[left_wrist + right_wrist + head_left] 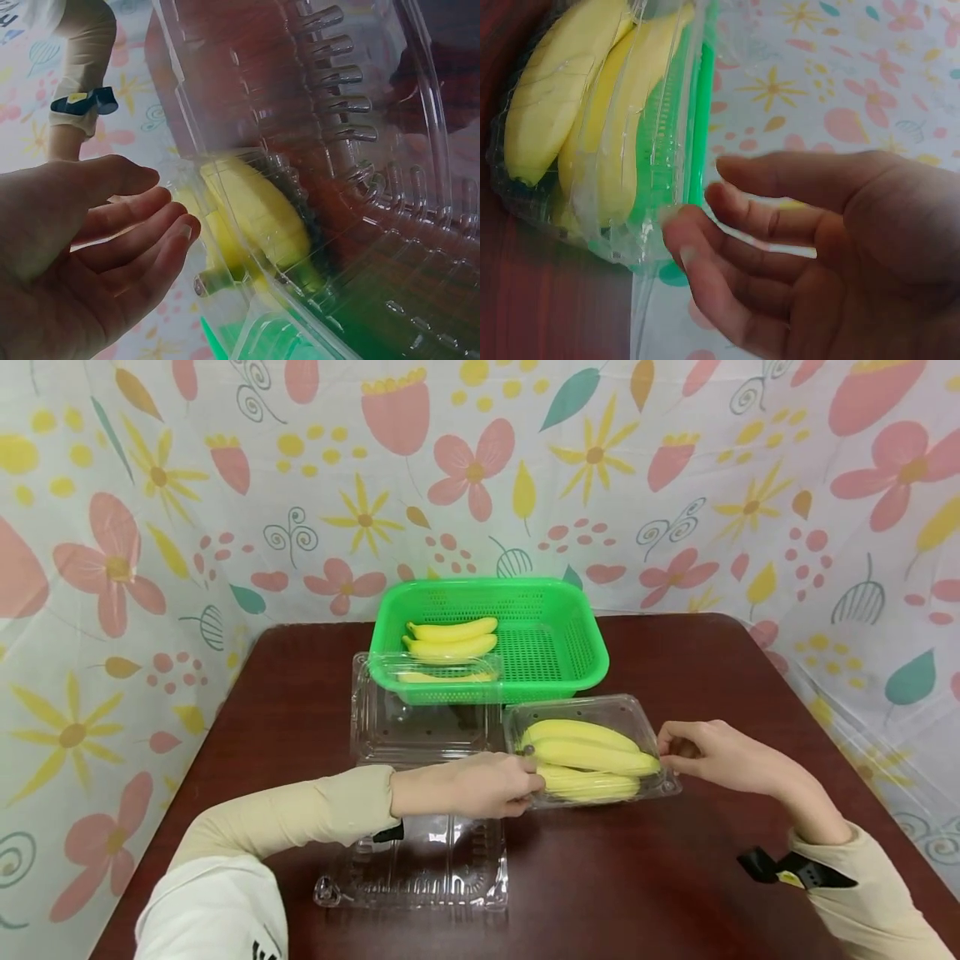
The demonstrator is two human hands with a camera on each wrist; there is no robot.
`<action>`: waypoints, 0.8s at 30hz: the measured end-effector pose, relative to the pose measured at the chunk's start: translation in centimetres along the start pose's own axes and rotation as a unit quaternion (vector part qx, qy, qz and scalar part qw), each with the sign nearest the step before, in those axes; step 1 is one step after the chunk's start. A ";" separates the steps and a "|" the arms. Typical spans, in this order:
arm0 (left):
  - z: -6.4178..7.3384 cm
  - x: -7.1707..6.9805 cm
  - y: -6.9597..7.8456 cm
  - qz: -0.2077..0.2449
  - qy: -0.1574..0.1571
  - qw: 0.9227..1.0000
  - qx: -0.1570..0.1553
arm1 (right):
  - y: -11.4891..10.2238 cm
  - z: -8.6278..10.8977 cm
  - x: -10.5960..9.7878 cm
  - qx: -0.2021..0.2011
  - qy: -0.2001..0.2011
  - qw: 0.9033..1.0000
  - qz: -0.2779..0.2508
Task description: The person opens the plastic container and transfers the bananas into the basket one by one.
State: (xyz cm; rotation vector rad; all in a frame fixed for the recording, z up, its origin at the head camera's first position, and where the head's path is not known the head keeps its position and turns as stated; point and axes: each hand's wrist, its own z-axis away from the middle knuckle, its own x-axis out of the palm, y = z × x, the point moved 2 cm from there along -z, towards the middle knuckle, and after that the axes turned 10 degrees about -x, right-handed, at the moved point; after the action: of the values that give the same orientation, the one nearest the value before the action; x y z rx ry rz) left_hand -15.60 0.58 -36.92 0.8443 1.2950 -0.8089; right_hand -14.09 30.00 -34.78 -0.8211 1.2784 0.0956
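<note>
A clear plastic clamshell box [585, 750] holding several bananas [588, 753] sits on the table in front of the basket; its lid appears to be down. At its left edge is my left hand [483, 785], fingers loosely bent. In the left wrist view, that hand [112, 247] shows a gap between thumb and fingertips, with nothing pinched. Over at the box's right edge, my right hand [723, 760] has its fingertips against the plastic. The right wrist view shows this hand [802, 247] with thumb apart from the fingers, bananas [562, 90] visible through the plastic.
A green basket [592, 652] stands at the back of the dark red table [675, 877], with three bananas [450, 646] visible at its left. An unfolded clear clamshell box [427, 877] lies left of the filled one, its upper half overlapping the basket's front. Behind hangs a flowered cloth [480, 477].
</note>
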 end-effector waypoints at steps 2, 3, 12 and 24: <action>0.0 0.2 0.1 -0.004 -0.001 1.000 -0.004 | 0.0 0.4 0.1 -0.016 -0.006 1.000 -0.010; 0.0 0.2 0.1 -0.005 -0.002 1.000 -0.006 | 0.0 0.6 0.2 -0.022 -0.008 1.000 -0.014; 0.3 0.2 0.2 -0.024 0.001 1.000 0.000 | 0.4 1.7 1.0 -0.028 -0.057 0.996 -0.062; 0.2 0.6 0.4 -0.070 0.056 0.995 0.040 | 0.5 2.2 2.1 -0.022 -0.030 0.998 -0.047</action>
State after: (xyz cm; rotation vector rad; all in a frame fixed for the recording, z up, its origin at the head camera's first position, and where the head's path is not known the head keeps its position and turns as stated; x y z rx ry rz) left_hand -15.08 0.57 -37.50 0.8801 1.4418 -0.9410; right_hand -11.89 30.90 -36.71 -0.9082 1.1827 0.0717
